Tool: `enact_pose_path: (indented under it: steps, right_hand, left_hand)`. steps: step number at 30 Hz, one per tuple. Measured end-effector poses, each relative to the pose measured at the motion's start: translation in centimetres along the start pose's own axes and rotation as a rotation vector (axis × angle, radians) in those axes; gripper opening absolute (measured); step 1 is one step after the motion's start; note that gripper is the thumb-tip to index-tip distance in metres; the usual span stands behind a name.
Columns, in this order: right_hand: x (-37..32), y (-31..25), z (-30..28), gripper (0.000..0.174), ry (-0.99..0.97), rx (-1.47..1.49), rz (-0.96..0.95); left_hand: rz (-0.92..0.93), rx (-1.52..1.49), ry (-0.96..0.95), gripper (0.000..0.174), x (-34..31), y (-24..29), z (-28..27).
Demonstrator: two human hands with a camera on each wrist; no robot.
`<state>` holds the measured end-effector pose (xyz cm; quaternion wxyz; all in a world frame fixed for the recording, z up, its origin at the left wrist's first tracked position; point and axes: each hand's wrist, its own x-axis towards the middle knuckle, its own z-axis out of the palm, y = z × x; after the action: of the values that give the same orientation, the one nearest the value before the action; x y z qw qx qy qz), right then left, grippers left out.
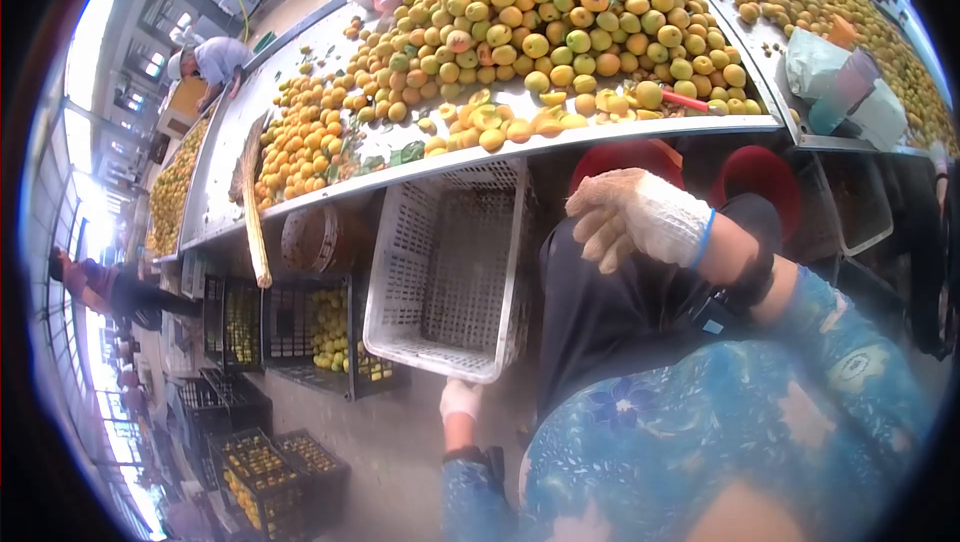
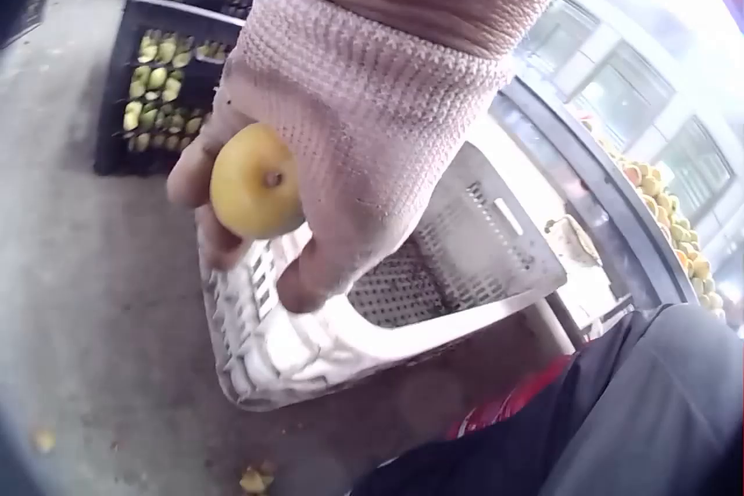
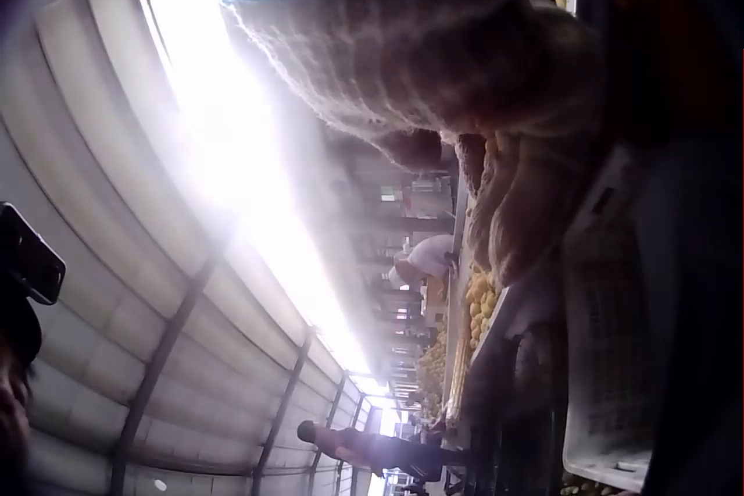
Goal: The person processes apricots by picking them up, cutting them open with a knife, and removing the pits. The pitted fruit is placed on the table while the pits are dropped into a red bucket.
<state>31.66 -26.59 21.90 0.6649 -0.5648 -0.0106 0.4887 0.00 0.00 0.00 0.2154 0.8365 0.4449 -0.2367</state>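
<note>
Head view: The left hand [image 1: 461, 400] is meeting the near end of the white crate [image 1: 447, 260], which is standing open beside the person's legs, just below the edge of the worktop [image 1: 345, 178]. How far its fingers are closing cannot be told here. The right hand [image 1: 640, 219], gloved, is hovering above the person's lap with its fingers loosely bent and holding nothing. Heaped fruit [image 1: 560, 22] is lying on the worktop, and a straw broom [image 1: 252, 207] is leaning over its edge.

Left wrist view: The left hand is curling its fingers around one yellow fruit [image 2: 256, 182], directly over the rim of the white crate. A black crate [image 2: 174, 77] containing fruit is standing on the floor beyond.

Right wrist view: The right hand [image 3: 465, 112] is showing slack, partly bent fingers in shadow, with the white crate appearing at lower right.
</note>
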Motion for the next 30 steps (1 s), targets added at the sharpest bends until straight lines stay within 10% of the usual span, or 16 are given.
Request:
enact_pose_path:
  steps: [3, 10, 15, 21, 30]
  right_hand:
    - [0.2, -0.1, 0.4, 0.035, -0.024, 0.085, -0.009]
    - [-1.3, -0.8, -3.3, 0.035, 0.109, 0.119, -0.048]
    - [-2.0, -0.8, -4.1, 0.038, 0.063, 0.168, -0.038]
    - [-1.9, -1.1, -3.1, 0.027, 0.061, 0.201, 0.038]
    - [-2.6, -1.4, -4.0, 0.023, -0.045, 0.302, -0.08]
  left_hand:
    - [0.149, 0.16, -0.278, 0.051, 6.1, -2.5, -5.1]
    - [0.456, 0.585, -0.131, 0.059, 2.9, 7.1, -6.8]
    - [0.612, 0.733, -0.056, 0.026, 3.8, 8.0, -1.6]
    - [0.491, 0.592, 0.038, 0.028, 2.7, 10.0, 0.0]
    - [0.398, 0.101, -0.345, 0.034, 6.7, 16.2, -4.0]
